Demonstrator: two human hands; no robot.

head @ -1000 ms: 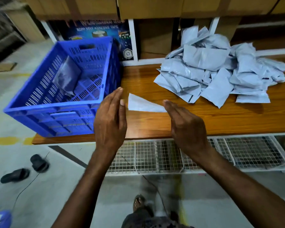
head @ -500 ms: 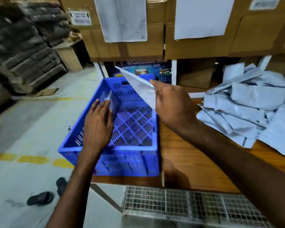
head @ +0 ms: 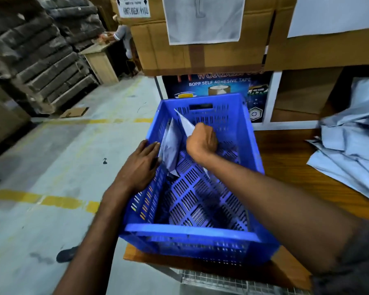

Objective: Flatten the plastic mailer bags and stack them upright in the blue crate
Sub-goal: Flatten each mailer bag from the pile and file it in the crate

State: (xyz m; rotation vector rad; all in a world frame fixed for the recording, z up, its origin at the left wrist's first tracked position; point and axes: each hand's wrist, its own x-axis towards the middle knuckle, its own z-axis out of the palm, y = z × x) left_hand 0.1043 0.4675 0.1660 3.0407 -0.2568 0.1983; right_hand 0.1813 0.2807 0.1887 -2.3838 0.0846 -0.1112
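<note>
A flat, pale grey mailer bag (head: 184,122) stood tilted inside the blue crate (head: 192,232) at the desk's (head: 285,158) left end, beside another bag (head: 170,143) leaning on the crate's left wall. The right hand (head: 201,142) grasped the first bag, fist curled; the left hand (head: 140,165) lay straight-fingered over that wall.

- One crate (head: 200,232), centre of the frame.
- Two bags inside it: a leaning bag (head: 172,145) at its left wall and a held bag (head: 185,124) just right of that.
- Two hands: left hand (head: 140,165) at the crate's left wall, right hand (head: 201,141) inside the crate.
- One pile (head: 349,145) of loose bags at the right edge; their number cannot be told.
- One desk (head: 285,162).
- Two white sheets along the top: left sheet (head: 205,18), right sheet (head: 332,13).
- One tape box (head: 217,84), upper centre.
- One sandal (head: 67,254), lower left.
</note>
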